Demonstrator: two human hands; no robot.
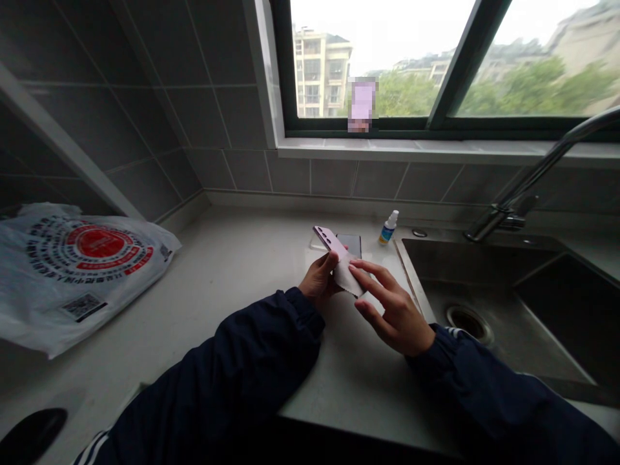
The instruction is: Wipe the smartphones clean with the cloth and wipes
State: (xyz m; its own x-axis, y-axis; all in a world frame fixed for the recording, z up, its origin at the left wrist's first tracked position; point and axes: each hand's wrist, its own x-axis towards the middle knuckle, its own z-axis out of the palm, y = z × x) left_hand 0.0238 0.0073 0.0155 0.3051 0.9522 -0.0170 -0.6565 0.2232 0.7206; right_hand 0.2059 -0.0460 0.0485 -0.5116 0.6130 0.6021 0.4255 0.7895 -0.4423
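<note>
A light purple phone (330, 240) is tilted above the counter with its back and camera lenses facing up. My left hand (320, 276) is closed around its side, thumb along the edge. Over the lower part of the phone's back lies a small pale cloth (347, 276) with a jagged edge. My right hand (394, 310) rests its outstretched fingertips on this cloth, its thumb spread apart near the lower corner. Behind the phone, a flat dark-screened rectangular thing (355, 243) lies partly hidden on the counter. A small white-capped spray bottle (388, 228) with a blue and yellow label stands beyond my right hand.
To the right is a steel sink (411, 271) with a chrome faucet (504, 206). A white printed plastic bag (97, 258) sits on the left of the pale counter (242, 258). A dark rounded object (33, 436) is at the lower left. A window (411, 71) rises behind the counter.
</note>
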